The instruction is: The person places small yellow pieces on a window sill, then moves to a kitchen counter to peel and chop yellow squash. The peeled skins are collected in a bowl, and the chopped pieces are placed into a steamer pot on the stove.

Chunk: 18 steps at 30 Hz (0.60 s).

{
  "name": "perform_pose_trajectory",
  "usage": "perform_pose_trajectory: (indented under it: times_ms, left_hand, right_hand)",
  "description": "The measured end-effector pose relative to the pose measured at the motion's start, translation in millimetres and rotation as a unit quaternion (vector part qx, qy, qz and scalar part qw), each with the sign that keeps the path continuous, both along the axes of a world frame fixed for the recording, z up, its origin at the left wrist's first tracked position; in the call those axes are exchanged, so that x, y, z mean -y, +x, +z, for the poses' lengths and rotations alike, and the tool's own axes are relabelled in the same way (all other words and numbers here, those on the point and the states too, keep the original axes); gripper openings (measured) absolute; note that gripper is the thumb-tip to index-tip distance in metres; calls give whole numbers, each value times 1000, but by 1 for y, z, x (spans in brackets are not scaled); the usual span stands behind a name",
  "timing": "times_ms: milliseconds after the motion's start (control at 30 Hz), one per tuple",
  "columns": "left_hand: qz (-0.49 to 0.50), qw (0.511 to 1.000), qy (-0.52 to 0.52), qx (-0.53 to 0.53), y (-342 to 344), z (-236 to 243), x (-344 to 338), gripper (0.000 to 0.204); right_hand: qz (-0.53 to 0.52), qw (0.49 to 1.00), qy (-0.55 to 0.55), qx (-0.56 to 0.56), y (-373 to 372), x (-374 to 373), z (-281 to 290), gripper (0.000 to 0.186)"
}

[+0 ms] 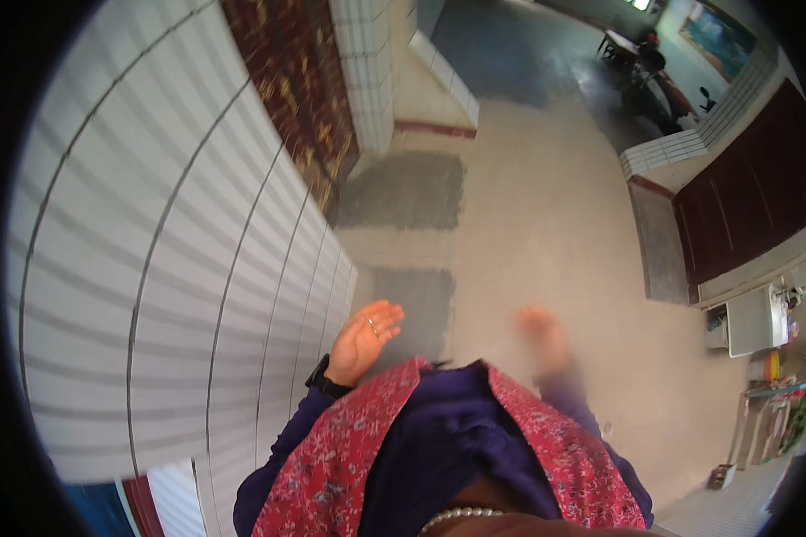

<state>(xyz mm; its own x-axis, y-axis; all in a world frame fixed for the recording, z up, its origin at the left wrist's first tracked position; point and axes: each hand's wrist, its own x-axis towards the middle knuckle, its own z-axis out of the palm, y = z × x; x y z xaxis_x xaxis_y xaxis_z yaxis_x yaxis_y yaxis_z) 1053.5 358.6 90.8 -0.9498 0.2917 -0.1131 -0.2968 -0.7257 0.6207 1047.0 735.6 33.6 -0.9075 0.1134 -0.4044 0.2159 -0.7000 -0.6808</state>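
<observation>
My left hand (365, 340) is raised in front of my chest with its fingers stretched out and nothing in it. It wears a ring, and a black watch (328, 379) sits on its wrist. Across from it, my right hand (544, 336) is smeared by motion, so its fingers cannot be made out. No object shows at either hand. Both arms have dark purple sleeves, and a red flowered vest (349, 438) covers my front. The left hand is nearest to the tiled wall.
A white tiled wall (175, 233) runs along my left to a dark red patterned doorway (300, 89). Pale floor (528, 206) with grey patches (403, 190) stretches ahead. At right are a dark red door (743, 192), a white box-like stand (750, 320) and clutter. A motorbike (651, 97) stands far off.
</observation>
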Motion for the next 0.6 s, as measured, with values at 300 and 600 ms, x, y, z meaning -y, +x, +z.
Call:
perform_pose_trajectory:
  times_ms: [300, 600]
  left_hand:
    - [88, 995, 41, 15, -250, 5, -67, 30]
    - [200, 980, -20, 7, -461, -2, 9, 19]
  right_hand:
    - [43, 994, 97, -12, -290, -74, -32, 25]
    - [318, 946, -14, -66, -605, 63, 20, 26]
